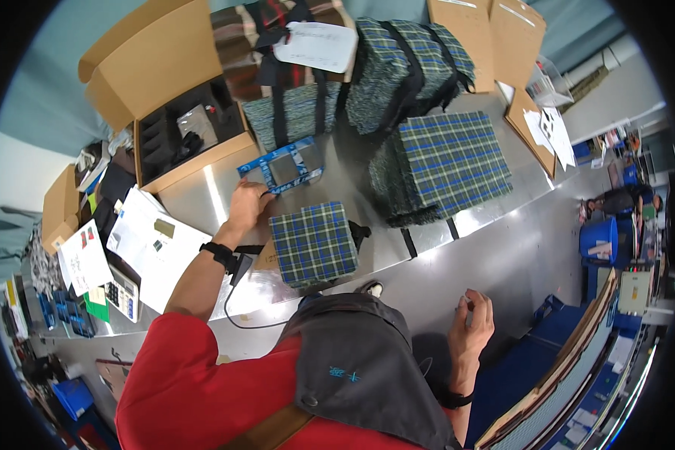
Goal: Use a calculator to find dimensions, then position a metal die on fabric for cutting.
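My left hand (247, 204) reaches across the metal table, its fingers closed at the near left edge of a blue patterned strap (310, 175) laid out in rectangular loops. Just below it sits a small plaid block-shaped piece (313, 244) in green, blue and white, with a dark strap at its side. To the right lies a larger plaid bag (457, 161) with a shaggy dark side. My right hand (472, 322) hangs off the table's near side, fingers loosely curled with a gap to the thumb; nothing shows in it.
Behind stand another plaid bag (409, 71) with black straps and a brown plaid bag (236, 37) bearing a white tag. An open cardboard box (150, 180) with black compartments is at the back left. Papers (157, 255) and a calculator (121, 294) lie left; a clipboard (531, 129) lies right.
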`<state>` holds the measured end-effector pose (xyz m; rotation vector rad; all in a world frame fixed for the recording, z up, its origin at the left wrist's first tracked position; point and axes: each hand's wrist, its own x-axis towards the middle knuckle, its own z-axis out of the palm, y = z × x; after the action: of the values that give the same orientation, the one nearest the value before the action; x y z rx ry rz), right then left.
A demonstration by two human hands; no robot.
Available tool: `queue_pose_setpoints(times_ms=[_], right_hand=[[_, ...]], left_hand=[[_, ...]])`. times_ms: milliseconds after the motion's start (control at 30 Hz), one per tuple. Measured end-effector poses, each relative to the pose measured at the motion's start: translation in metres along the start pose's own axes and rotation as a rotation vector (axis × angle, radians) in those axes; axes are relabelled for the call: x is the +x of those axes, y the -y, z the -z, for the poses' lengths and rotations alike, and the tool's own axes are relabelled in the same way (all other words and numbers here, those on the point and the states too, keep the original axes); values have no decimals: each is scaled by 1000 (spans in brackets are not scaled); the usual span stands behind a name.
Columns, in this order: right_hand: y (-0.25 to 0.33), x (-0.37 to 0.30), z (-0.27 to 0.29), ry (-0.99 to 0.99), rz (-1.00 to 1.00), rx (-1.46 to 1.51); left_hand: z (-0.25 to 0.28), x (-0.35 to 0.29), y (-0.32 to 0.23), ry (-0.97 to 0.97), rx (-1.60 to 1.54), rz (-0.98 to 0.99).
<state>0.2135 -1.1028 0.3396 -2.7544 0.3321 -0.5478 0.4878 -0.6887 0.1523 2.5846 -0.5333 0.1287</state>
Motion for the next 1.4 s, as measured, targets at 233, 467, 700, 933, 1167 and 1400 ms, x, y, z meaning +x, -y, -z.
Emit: queue_pose_setpoints(times_ms=[233, 467, 700, 933, 1167, 1400], right_hand=[[-42, 1, 1, -44, 86, 87], [-150, -33, 41, -203, 21, 129], [-295, -76, 100, -348, -80, 157], [-408, -127, 171, -448, -498, 177], [-521, -138, 197, -447, -791, 145], [-637, -92, 252, -444, -954, -37]], left_hand=[[37, -9, 35, -35, -4, 146], [167, -46, 2, -476, -236, 511], [67, 43, -295, -622, -721, 134], [-84, 92, -564, 130, -674, -48], [-211, 193, -709, 200, -710, -252], [-359, 300, -887, 456, -886, -400]])
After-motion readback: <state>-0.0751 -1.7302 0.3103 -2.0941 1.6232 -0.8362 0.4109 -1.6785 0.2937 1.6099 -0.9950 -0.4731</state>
